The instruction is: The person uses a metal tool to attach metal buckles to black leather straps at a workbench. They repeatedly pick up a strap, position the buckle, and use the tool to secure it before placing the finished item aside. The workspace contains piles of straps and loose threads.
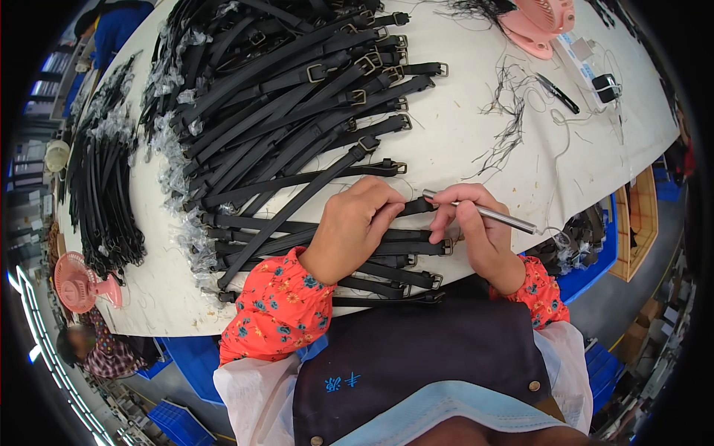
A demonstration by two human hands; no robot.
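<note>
My left hand [353,227] is closed on a black belt [416,208], pinching it near the buckle end. In my right hand [482,238] is a slim silver pen-shaped tool [502,215], its tip against or very close to the belt's end; a thin cord seems to trail from its back. My right fingers also rest near the buckle end, partly hiding it. Many more black belts with brass-toned buckles [290,126] lie piled beside and beyond my left hand. Clear plastic wrapping [175,175] covers their far-left ends.
On the white table [461,126] lie loose black threads [506,123], a black pen-like cutter [558,93] and a white power strip [584,67]. Pink fans stand top right [539,26] and left [82,282]. Another belt bundle [108,193] lies left; a blue bin [599,271] stands right.
</note>
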